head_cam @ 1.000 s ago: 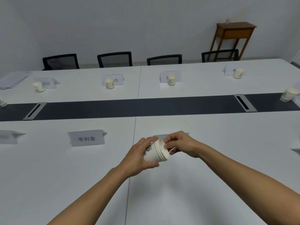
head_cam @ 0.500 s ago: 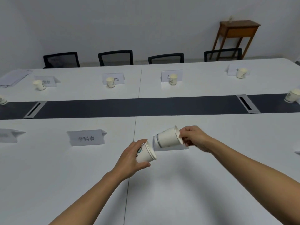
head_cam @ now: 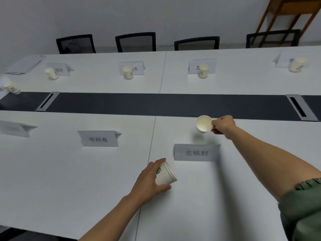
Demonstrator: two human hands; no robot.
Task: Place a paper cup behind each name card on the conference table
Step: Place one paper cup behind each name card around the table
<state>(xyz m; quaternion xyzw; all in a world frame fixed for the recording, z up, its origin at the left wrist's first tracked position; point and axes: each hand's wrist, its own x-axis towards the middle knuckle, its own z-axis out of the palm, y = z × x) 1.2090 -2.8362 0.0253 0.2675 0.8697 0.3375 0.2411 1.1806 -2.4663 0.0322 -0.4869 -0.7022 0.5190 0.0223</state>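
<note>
White conference table sections, split by a dark centre strip, filled the frame beneath a plain grey wall and a row of black chairs.

At far left, a paper cup stood by the strip; along the upper edge of the table, four further cups stood at name cards, so that row appeared served. In the lower half, a card at far left and the card left of centre had no cup behind them.

At lower centre, the left hand was wrapped around a tilted stack of cups, fingers over the top and thumb underneath, just above the table.

Right of centre, the right hand pinched the rim of a single cup, mouth tipped toward the camera. Half a second earlier this cup had been near the stack at mid-frame, lying almost sideways; it had since been carried up-frame, beyond the near right-hand card, and turned nearly upright. Its shadow lay on the table below it; whether the base touched the surface could not be told.

Judgement: separation from the stack was complete, and only set-down and release remained for this seat. Two near-side cards to the left remained to be served, with the stack ready for them.
</note>
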